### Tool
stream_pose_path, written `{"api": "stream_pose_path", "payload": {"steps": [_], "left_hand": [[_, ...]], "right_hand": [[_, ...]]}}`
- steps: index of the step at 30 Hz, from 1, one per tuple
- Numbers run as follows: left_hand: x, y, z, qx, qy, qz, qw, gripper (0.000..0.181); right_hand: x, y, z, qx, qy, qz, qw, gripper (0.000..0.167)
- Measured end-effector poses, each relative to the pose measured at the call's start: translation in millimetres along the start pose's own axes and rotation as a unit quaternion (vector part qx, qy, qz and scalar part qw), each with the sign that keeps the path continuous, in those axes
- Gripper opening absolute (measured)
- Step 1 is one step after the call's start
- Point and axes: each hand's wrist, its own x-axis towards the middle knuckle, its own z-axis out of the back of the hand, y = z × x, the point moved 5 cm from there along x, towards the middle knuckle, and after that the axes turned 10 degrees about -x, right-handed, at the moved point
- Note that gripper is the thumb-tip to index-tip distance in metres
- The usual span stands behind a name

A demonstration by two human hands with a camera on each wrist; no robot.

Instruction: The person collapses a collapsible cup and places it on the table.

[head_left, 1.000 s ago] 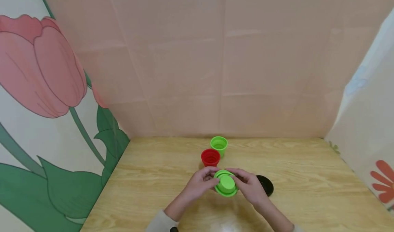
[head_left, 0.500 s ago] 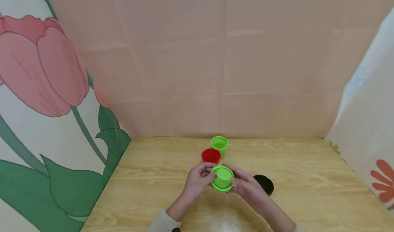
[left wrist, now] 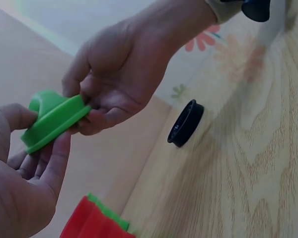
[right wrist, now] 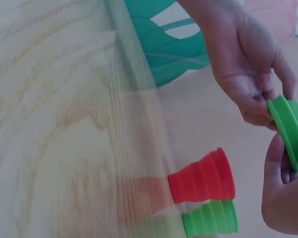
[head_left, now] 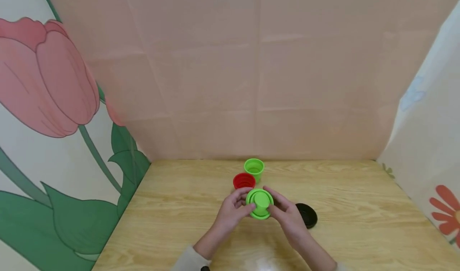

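Observation:
Between both hands, above the table, is a partly collapsed green cup (head_left: 261,201) with its base towards the head camera. My left hand (head_left: 230,212) pinches its left rim, thumb on the near face and fingers behind. My right hand (head_left: 290,218) grips the right side, its thumb pressing near the base. In the left wrist view the green cup (left wrist: 57,119) shows side-on, its middle bulging unevenly above the wide rim. The right wrist view shows the green cup (right wrist: 290,130) at the right edge, held by fingers of both hands.
A red cup (head_left: 244,180) stands just beyond the hands, and another green cup (head_left: 254,167) stands behind it. A round black lid-like piece (head_left: 306,215) lies right of my right hand on the wooden table (head_left: 172,207). Printed cloth walls surround the table.
The held green cup has moved slightly left and away from me over the last second. Its face has tilted, and its raised middle now looks pushed in unevenly under the thumbs.

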Motion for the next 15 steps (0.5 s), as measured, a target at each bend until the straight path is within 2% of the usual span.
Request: {"api": "stream_pose_path", "payload": {"steps": [5, 7, 11, 13, 15], "left_hand": [[1.1, 2.4, 0.3, -0.009, -0.041, -0.021, 0.9989, 0.048], [1.2, 2.0, 0.0, -0.014, -0.057, -0.031, 0.9978, 0.048], [0.4, 0.5, -1.1, -0.009, -0.08, -0.05, 0.9955, 0.047], [-0.7, 1.3, -1.3, -0.007, -0.085, -0.049, 0.9952, 0.046], [-3.1, 2.4, -2.0, -0.012, -0.085, -0.044, 0.9954, 0.046]], "right_hand": [[0.2, -1.4, -3.3, 0.014, -0.025, -0.008, 0.9995, 0.051], [0.2, -0.6, -4.2, 0.023, -0.02, -0.008, 0.9995, 0.051], [-1.1, 2.9, -7.5, 0.046, 0.016, -0.005, 0.9988, 0.056], [-1.8, 3.7, -8.8, 0.049, 0.023, -0.009, 0.9985, 0.059], [-2.4, 3.8, -9.7, 0.043, 0.014, -0.013, 0.9989, 0.06]]}}
